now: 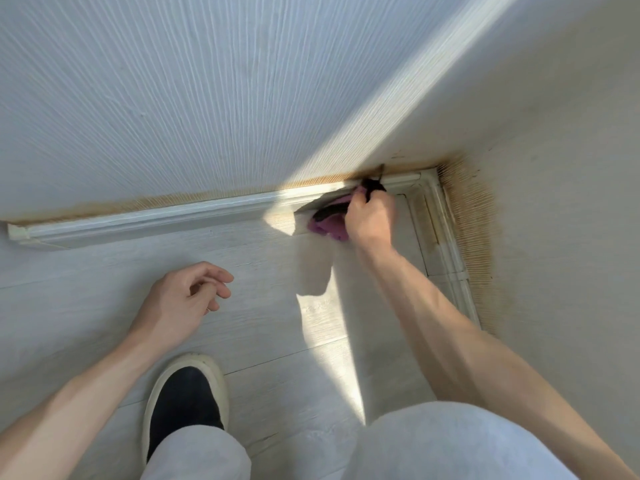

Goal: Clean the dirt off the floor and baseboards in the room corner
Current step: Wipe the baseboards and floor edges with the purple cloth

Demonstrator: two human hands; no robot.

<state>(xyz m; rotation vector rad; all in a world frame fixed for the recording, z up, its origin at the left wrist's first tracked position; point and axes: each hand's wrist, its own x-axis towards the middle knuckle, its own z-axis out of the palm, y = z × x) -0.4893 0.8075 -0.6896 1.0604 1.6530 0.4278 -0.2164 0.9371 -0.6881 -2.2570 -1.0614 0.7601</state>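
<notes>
My right hand (370, 216) grips a purple cloth (329, 225) with a dark patch and holds it against the foot of the white baseboard (166, 220) on the far wall, a short way left of the room corner (429, 178). A second baseboard (450, 244) runs along the right wall; brownish dirt lines the floor strip beside it. Brown staining runs along both walls just above the baseboards. My left hand (187, 296) hovers over the pale wood-look floor (104, 306), fingers loosely curled, holding nothing.
My foot in a dark slip-on shoe (185, 400) stands on the floor at bottom centre. My knee in light trousers (450, 445) fills the lower right. A band of sunlight crosses the floor and the far wall.
</notes>
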